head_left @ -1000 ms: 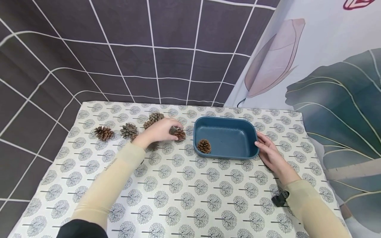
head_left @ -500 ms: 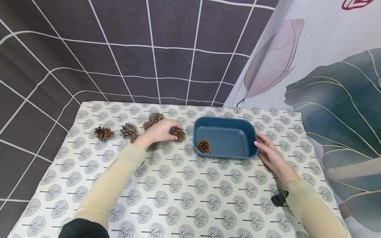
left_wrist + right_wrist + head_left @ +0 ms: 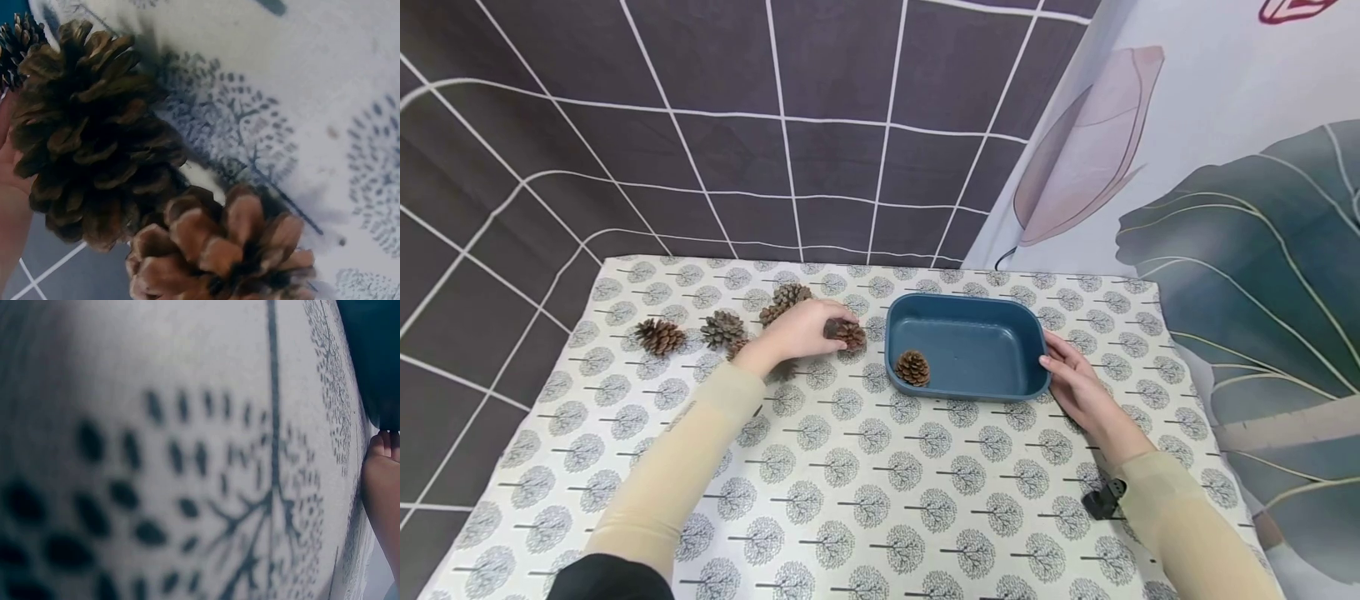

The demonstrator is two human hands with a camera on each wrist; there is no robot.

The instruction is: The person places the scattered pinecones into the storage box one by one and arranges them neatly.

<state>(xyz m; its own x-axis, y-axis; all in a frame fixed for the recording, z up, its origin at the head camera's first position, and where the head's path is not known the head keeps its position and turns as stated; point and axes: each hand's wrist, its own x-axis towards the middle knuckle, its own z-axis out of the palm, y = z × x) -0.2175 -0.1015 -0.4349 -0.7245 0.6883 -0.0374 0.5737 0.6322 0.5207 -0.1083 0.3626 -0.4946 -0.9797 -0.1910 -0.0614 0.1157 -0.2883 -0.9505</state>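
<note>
The bench [image 3: 917, 492] is spread with a pale cloth [image 3: 865, 433] printed with rows of dark, round-topped trees, too many to count. Two backdrops stand around it: a dark one [image 3: 737, 154] with white grid lines behind and to the left, and a white one [image 3: 1232, 75] with big leaf prints on the right. One short black cord [image 3: 1006, 256] shows near the far edge of the bench.

There is one blue box [image 3: 981, 337], right of the middle. One cone [image 3: 913, 367] lies inside it, in the near left corner. A second cone [image 3: 852, 336], on the cloth just left of the box, is pinched between the thumb and curled fingers of the left hand [image 3: 801, 329].

Left of that sit more: a brown cone [image 3: 659, 337] farthest out, a grey cone [image 3: 722, 329] beside it, a clump [image 3: 788, 297] behind the left hand that may be one cone or two, and a partly covered cone [image 3: 737, 347] by the wrist. The dark shape below the wrist is too unclear to count.

The right hand [image 3: 1078, 383] holds the right end of the box, thumb at the rim, fingers along the outer wall. Two cream sleeves [image 3: 688, 450] cover the forearms.
</note>
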